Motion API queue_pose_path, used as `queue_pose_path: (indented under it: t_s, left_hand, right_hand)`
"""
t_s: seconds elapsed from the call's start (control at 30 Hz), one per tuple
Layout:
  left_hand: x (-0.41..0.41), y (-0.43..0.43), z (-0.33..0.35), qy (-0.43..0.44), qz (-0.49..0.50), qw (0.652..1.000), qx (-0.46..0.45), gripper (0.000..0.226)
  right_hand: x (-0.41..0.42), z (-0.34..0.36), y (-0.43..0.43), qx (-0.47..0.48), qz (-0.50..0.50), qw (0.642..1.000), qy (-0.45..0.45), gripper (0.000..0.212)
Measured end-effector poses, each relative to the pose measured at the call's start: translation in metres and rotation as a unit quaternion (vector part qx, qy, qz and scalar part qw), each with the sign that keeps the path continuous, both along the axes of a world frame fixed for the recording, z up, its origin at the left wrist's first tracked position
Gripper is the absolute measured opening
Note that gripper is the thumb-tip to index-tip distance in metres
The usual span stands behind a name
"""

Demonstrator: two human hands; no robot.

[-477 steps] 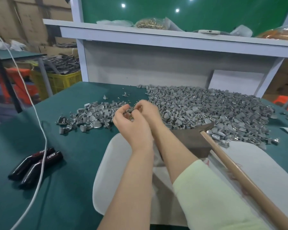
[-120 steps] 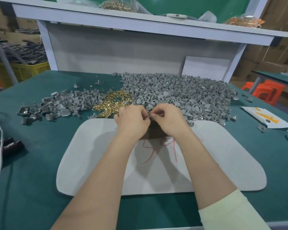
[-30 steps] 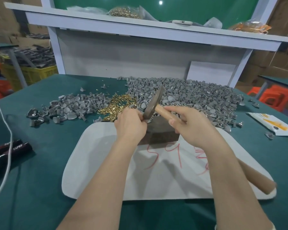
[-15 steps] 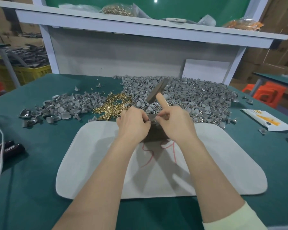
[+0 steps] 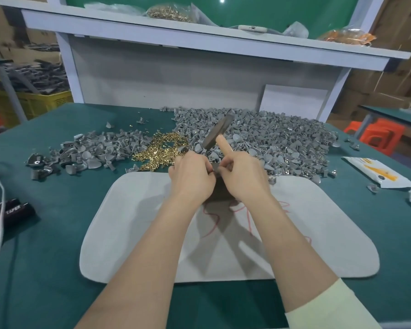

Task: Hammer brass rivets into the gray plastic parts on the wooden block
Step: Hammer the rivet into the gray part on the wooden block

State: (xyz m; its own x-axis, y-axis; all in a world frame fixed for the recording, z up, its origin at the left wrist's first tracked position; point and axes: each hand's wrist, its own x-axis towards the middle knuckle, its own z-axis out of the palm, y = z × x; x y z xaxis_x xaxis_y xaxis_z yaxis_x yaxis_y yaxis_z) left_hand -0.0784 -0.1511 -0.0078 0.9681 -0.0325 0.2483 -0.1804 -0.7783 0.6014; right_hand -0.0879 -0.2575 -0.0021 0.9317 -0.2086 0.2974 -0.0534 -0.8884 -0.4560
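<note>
We judge both hands meet over the wooden block (image 5: 221, 189) to steady a rivet for striking. Left hand (image 5: 191, 178) pinches at the block's top, and its fingers hide the gray plastic part. Right hand (image 5: 243, 178) grips the hammer (image 5: 217, 132) short, with the head raised beyond the block. Brass rivets (image 5: 160, 150) are heaped to the block's left.

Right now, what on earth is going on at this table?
A person is working over a wooden block on a white mat. The right hand holds a hammer close to its head, raised above the block, while the left hand pinches a small piece there, mostly hidden. Gray plastic parts and brass rivets lie heaped behind.
</note>
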Motion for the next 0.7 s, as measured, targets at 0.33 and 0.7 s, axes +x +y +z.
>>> queue_pose_path:
  t_s: [0.33,0.7]
  left_hand:
    - [-0.001,-0.003,-0.001,-0.017,0.002,1.000,0.013,0.017]
    - [-0.003,-0.002,0.002,-0.033,-0.008,0.999,0.039,0.015]
  right_hand:
    - [0.004,-0.003,0.005,-0.023,0.004,1.000,-0.002,0.030]
    - [0.003,0.009,0.005,-0.117,0.050,0.992,0.025,0.046]
